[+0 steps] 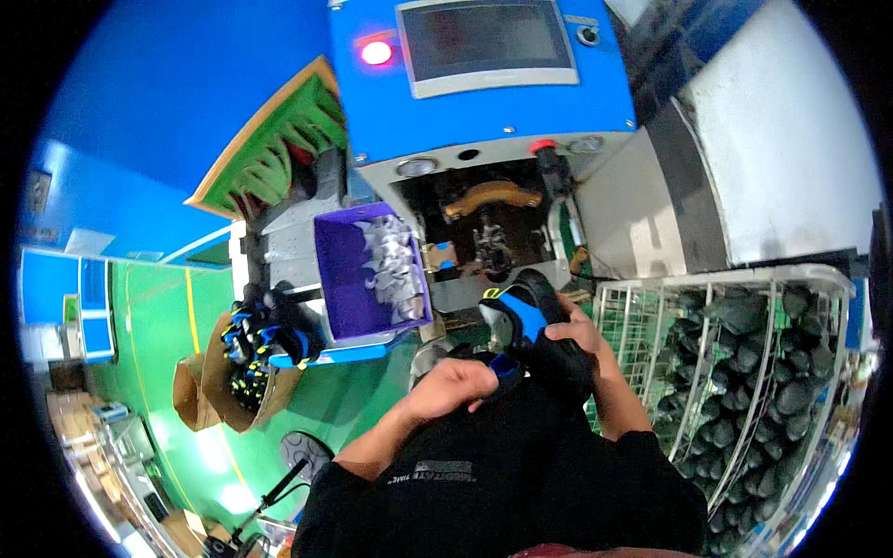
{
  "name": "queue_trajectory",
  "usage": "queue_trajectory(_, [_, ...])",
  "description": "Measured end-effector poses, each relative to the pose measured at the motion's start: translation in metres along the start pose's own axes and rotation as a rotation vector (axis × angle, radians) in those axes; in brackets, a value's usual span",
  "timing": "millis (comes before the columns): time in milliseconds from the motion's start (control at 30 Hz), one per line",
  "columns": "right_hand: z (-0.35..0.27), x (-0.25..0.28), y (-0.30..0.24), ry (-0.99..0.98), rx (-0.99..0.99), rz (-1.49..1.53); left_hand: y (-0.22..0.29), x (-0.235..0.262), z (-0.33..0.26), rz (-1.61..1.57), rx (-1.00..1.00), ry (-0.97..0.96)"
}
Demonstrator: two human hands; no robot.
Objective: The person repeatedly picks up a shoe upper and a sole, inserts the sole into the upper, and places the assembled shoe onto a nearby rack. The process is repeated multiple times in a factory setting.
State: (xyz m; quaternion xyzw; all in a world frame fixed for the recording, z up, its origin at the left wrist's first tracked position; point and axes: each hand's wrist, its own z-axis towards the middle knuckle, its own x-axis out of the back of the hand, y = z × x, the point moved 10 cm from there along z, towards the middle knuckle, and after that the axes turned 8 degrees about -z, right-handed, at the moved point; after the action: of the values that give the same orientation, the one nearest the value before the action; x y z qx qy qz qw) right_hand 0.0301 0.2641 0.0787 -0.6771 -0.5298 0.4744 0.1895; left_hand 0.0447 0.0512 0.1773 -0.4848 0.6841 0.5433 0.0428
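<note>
A black shoe upper (528, 314) with blue and grey panels and a yellow-green loop is held up in front of my body. My right hand (579, 333) grips its right side, thumb pressed on the black edge. My left hand (454, 386) is closed to the left and lower, its fingers pinched at a blue piece (504, 365). Whether that piece belongs to the same upper, I cannot tell. Just beyond the upper is the dark opening of a blue machine (484, 116), with a curved tan pad (493, 197) above a metal fixture (491, 246).
A purple bin (349, 279) of grey pieces stands left of the machine opening. More black-and-blue uppers (270, 335) lie by a cardboard box (246, 409). On the right, a white wire rack (651, 298) holds many black shoe-shaped forms. The machine has a screen and a lit red lamp (377, 52).
</note>
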Motion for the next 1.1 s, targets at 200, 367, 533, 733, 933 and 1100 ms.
queue_trajectory(200, [0.004, -0.031, -0.025, -0.077, 0.055, -0.036, -0.031, 0.078, 0.072, -0.321, 0.018, 0.43])
queue_trajectory(367, [0.016, -0.012, -0.054, 0.152, 0.225, -0.376, 0.042, 0.087, 0.081, 0.696, -0.176, 0.602])
queue_trajectory(533, [0.042, -0.032, -0.115, 0.338, 0.317, -0.548, 0.041, 0.121, 0.055, 0.8, -0.279, 0.688])
queue_trajectory(733, [0.087, -0.03, -0.14, 0.636, 0.164, -1.189, -0.005, 0.199, 0.012, 0.75, -0.095, 0.747])
queue_trajectory(933, [0.131, -0.079, -0.119, 0.7, -0.068, -1.818, -0.021, 0.244, -0.003, 0.35, -0.048, 0.813])
queue_trajectory(1100, [0.152, -0.068, -0.125, 0.78, 0.035, -1.811, 0.029, 0.275, -0.025, 0.479, -0.144, 1.055])
